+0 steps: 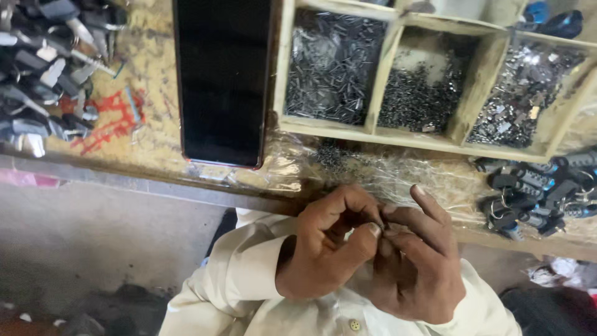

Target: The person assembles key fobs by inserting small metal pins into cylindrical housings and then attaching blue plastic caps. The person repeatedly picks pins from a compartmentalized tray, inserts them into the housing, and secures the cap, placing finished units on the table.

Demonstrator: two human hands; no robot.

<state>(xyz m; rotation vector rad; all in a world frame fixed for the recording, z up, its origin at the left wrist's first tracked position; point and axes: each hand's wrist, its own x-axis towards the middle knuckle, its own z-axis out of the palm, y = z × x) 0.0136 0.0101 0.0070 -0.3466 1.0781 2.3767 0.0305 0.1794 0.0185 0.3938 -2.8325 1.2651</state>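
My left hand (326,249) and my right hand (420,264) meet in front of my chest, below the edge of the workbench (155,158). The fingertips of both hands pinch together around a very small dark part (381,226), mostly hidden between thumb and fingers. I wear a cream buttoned shirt (242,280); its sleeve covers my left forearm.
A wooden compartment tray (382,81) on the bench holds heaps of tiny dark metal parts. A black phone (221,81) lies face up to its left. Piles of dark key fobs lie at the far left (43,68) and right (535,193). Crinkled clear plastic (373,171) covers the bench edge.
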